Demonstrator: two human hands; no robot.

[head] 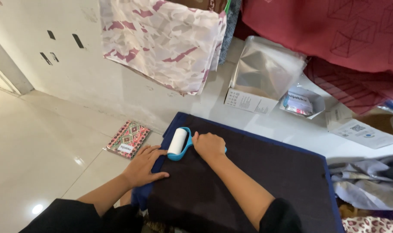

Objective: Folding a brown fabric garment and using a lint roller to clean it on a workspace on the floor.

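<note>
A lint roller (178,142) with a white cylinder and a bright blue frame lies on its side on a dark, almost black cloth (248,181) edged in navy blue. The roller sits near the far left corner of the cloth, which is spread flat over the white worktop (291,127).

The right hand (209,145) is closed around the roller's blue handle, fingers clenched on it, knuckles up, the forearm stretching diagonally across the cloth. The left hand (144,166) lies flat, palm down, at the cloth's left edge just beside the roller, fingers released and spread, pressing the fabric down. Both arms come out of black sleeves.

Beyond the cloth stands an open cardboard box (259,82) lined with clear plastic, a smaller open box (302,102) next to it, and another carton (365,127) to the right. Pink-and-white patterned fabric (162,41) and dark red fabric (334,30) hang above. On the pale tiled floor (32,142) to the left lies a small patterned booklet (127,139). Crumpled grey cloth (369,181) is heaped at the right.
</note>
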